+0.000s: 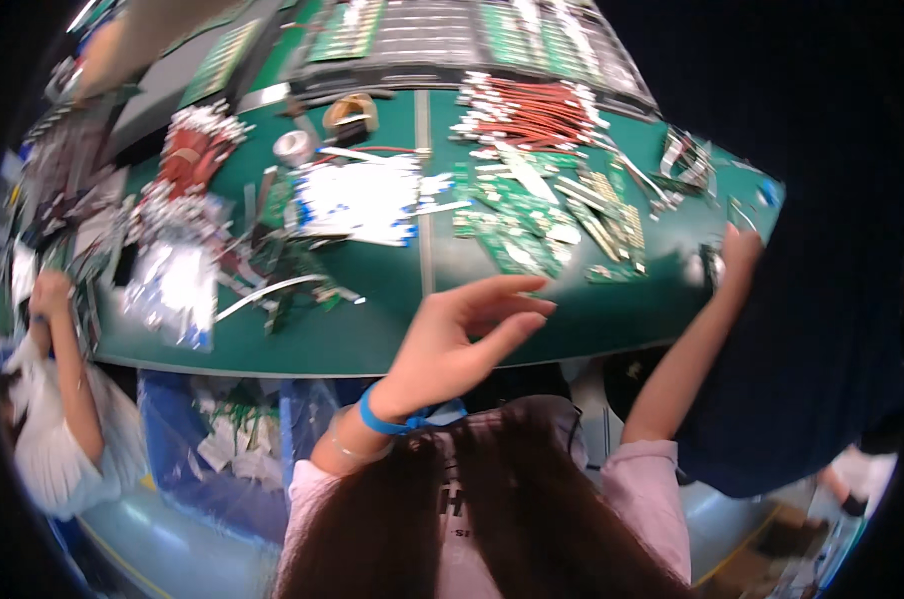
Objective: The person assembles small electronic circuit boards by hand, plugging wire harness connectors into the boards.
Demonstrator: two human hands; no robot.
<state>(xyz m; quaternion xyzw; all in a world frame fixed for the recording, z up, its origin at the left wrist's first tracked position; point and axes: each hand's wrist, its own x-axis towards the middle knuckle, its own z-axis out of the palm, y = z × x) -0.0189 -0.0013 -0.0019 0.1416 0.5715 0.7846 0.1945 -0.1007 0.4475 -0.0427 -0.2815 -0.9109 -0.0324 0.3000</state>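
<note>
Circuit boards (pixel 492 225) heaped just right of the white stack (pixel 357 200)

Green, thin and flat, they overlap at odd angles, with pale narrow strips among them; blur hides finer detail. The left hand (pixel 472 334), right of the stack and nearer the body, is bent at the wrist, thumb and curled fingers slightly apart, nothing visible between them. The right hand (pixel 741 255), well right of the stack, is curled; I cannot tell whether it holds anything.

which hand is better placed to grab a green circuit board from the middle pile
Probably the left hand: it looks open and empty, just short of the green circuit boards. The right hand is farther off, toward the table's right end.
</note>
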